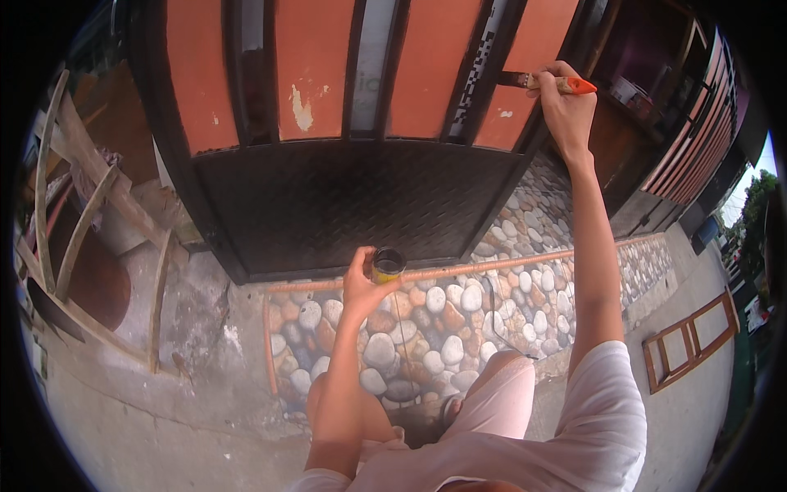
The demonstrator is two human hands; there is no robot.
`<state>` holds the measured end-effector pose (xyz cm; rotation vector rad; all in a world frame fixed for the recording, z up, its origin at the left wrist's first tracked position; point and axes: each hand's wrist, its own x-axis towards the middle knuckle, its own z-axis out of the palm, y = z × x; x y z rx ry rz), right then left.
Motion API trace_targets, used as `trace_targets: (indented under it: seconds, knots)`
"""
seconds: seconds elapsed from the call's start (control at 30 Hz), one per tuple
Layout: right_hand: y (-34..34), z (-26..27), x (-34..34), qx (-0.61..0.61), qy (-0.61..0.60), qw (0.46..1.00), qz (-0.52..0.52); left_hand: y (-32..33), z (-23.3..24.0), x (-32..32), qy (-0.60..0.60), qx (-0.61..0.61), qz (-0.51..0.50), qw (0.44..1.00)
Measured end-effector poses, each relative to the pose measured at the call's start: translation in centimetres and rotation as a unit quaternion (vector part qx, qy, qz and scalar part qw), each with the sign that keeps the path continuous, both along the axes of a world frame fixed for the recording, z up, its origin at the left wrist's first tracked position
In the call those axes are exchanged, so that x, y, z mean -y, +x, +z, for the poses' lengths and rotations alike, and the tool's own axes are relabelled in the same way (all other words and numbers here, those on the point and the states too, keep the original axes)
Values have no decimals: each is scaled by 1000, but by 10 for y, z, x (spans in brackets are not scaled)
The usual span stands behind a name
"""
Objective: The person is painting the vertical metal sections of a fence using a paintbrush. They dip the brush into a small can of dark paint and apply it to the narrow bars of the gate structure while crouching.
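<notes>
My left hand [363,286] grips a small paint can [388,264] with a dark rim and a yellow lower side, held in front of the gate's foot. My right hand [562,101], raised at the upper right, pinches a paintbrush [553,82] with an orange-tipped handle. Its dark bristles point left, at the black frame bar beside the rightmost orange panel [535,55]; whether they touch it I cannot tell. The metal gate [350,203] has a black patterned lower plate and orange upper panels between black bars. Pale chipped patches mark several panels.
A pebble-patterned step [452,350] with an orange edging strip lies below the gate, a thin dark cord across it. At the left stands a wooden frame [110,184] before a brown round panel. A wooden ladder-like frame [692,341] lies on the concrete at the right.
</notes>
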<state>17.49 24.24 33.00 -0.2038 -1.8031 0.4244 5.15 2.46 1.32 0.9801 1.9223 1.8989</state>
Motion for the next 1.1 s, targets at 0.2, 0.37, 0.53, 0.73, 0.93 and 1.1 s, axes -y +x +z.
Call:
trace_targets:
  seconds: [0.2, 0.37, 0.53, 0.73, 0.93, 1.1]
  knots:
    - [25, -65, 43, 57, -116, 985, 113, 4, -1, 1, -1, 20, -18, 1000]
    - [22, -115, 76, 269, -170, 923, 215, 17, -4, -8, -15, -42, -44, 998]
    - [29, -144, 87, 403, -118, 886, 198, 20, -4, -4, -66, -42, -62, 995]
    - [23, -185, 82, 399, -65, 887, 225, 27, -5, -17, -59, -27, -94, 993]
    - [26, -215, 70, 390, -20, 894, 222, 37, -7, -31, -35, -7, -134, 990]
    - [35, -210, 67, 408, -29, 891, 196, 41, -11, -37, -24, -15, -138, 990]
